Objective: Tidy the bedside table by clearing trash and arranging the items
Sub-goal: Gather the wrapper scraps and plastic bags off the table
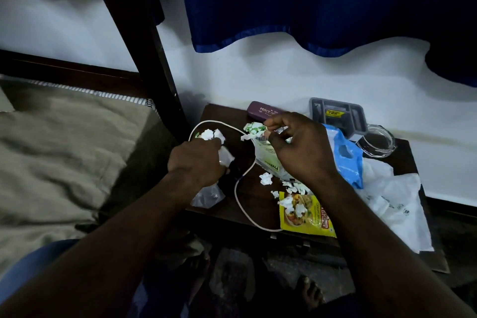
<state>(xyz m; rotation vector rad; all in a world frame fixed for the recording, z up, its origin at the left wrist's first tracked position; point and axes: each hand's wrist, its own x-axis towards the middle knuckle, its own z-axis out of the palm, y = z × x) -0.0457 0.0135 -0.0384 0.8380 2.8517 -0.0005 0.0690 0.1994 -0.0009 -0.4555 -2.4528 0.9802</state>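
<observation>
On the dark wooden bedside table (260, 204) lie torn white paper scraps (266, 178), a white cable (238, 196) in a loop, and a yellow snack packet (307, 217). My left hand (196, 160) grips crumpled white paper and clear plastic wrapping (207, 195) near the table's left edge. My right hand (302, 147) pinches a green-and-white paper scrap (254, 129) over a pale wrapper (265, 157) that it holds at its top.
A maroon spectacle case (263, 110), a grey tray (338, 116) and a glass ashtray (378, 143) stand along the wall. A blue-and-white plastic bag (387, 193) hangs over the table's right side. The bed (64, 152) lies left; blue curtains (309, 0) hang above.
</observation>
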